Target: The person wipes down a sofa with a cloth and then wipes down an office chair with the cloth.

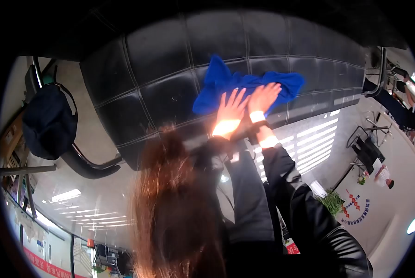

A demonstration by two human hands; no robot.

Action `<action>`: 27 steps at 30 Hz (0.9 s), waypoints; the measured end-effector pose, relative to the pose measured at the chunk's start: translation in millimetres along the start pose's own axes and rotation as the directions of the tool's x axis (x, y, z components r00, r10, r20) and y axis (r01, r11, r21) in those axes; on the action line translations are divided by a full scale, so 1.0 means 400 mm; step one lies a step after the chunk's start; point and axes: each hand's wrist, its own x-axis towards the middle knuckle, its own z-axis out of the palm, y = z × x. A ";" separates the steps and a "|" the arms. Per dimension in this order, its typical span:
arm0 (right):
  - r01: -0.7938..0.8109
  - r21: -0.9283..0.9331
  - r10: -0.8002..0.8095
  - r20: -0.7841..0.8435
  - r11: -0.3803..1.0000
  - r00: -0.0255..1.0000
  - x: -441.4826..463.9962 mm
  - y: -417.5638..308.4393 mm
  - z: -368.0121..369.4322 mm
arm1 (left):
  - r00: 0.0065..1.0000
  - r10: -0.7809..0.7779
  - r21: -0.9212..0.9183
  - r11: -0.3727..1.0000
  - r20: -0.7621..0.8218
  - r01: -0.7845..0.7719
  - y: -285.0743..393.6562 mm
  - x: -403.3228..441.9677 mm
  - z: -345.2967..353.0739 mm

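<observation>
- Blue cloth [221, 85]: matt, soft-looking fabric
- Black couch [159, 46]: smooth, glossy, leather-like, stitched
- Right armrest [383, 69]: shiny metal
- Floor [94, 197]: smooth, glossy
- Right sleeve [309, 211]: smooth, shiny

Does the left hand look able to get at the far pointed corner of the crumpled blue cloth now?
Likely yes: the bare left hand is at the near edge of the crumpled blue cloth, and nothing stands between its fingers and the far pointed corner.

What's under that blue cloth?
The blue cloth lies on a black stitched seat, whose shiny surface shows around it. The patch right beneath is covered, so I can't tell whether anything else is hiding there.
</observation>
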 end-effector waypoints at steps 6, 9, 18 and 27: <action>0.609 0.175 -0.617 -0.014 0.773 0.787 -0.081 -0.343 -0.073 | 0.945 -0.233 0.128 0.955 -0.229 0.266 -0.211 -0.121 -0.058; 0.682 0.303 -0.721 0.026 0.666 0.692 -0.231 -0.544 -0.110 | 0.907 -0.384 0.137 0.903 -0.171 0.408 -0.353 -0.299 -0.168; 0.858 0.448 -0.967 0.097 0.253 0.235 -0.603 -0.763 -0.207 | 0.668 -0.713 0.052 0.675 -0.210 0.736 -0.379 -0.670 -0.225; 0.902 0.414 -0.992 -0.066 -0.127 -0.109 -0.469 -0.667 -0.168 | 0.350 -0.875 -0.198 0.428 -0.333 0.882 -0.208 -0.474 -0.188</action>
